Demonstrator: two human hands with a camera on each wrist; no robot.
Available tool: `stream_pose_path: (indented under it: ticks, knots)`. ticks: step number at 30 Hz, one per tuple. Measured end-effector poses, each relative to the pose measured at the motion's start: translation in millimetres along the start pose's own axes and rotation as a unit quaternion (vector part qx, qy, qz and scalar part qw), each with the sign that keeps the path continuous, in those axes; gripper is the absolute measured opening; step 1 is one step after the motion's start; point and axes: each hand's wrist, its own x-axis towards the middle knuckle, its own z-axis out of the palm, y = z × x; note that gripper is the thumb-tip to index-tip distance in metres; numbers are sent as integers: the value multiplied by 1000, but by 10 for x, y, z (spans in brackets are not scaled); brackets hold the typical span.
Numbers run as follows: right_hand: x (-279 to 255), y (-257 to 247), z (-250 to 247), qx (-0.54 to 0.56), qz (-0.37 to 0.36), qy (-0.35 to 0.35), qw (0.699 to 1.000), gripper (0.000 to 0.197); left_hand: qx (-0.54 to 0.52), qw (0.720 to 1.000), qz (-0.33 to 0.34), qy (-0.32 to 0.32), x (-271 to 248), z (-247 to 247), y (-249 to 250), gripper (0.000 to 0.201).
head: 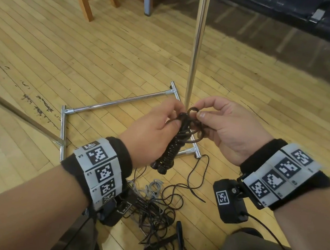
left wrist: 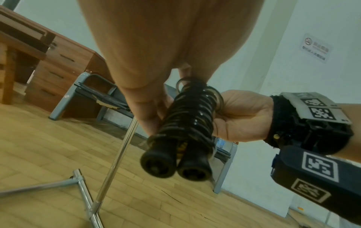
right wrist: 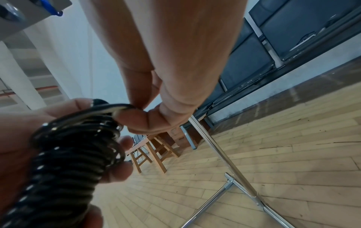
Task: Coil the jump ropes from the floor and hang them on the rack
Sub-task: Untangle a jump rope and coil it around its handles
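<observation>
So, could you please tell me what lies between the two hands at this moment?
The coiled black jump rope: the left hand grips the wrapped bundle, and the right hand pinches its top loop. The head view shows it best.

wood floor (head: 46, 53) | tangled ropes (head: 156, 208) | rack base (head: 120, 102)

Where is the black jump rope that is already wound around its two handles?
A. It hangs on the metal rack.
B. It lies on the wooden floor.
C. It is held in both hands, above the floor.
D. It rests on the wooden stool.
C: the left hand holds the coiled black jump rope while the right hand pinches its top loop; only loose tangled ropes lie on the floor.
</observation>
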Motion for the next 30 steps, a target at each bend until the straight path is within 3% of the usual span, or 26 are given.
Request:
stream_pose_path:
  ticks: [4, 9, 13, 16, 19, 25, 30]
  knots:
    - [-1, 31, 68, 73, 56, 1, 996, 21, -90, 986, -87, 109, 64, -3, -75, 21]
    - [-71, 12, 225, 149, 98, -52, 983, 21, -284, 923, -165, 201, 147, -37, -68, 14]
    - [-139, -20, 345, 113, 68, -102, 986, 22, -349, 882, -192, 253, 196, -31, -70, 14]
    - [-196, -13, 410, 54, 43, -133, 989, 21, -352, 875, -193, 271, 226, -73, -103, 13]
    - [-216, -23, 377, 20, 33, -120, 992, 18, -341, 888, -190, 245, 241, -121, -144, 11]
    - [-62, -23, 136, 67, 31, 101, 992, 14, -292, 940, -132, 115, 120, -80, -76, 16]
    - [-33, 109, 214, -11, 24, 135, 991, 7, -312, 940, -130, 39, 33, 89, -4, 16]
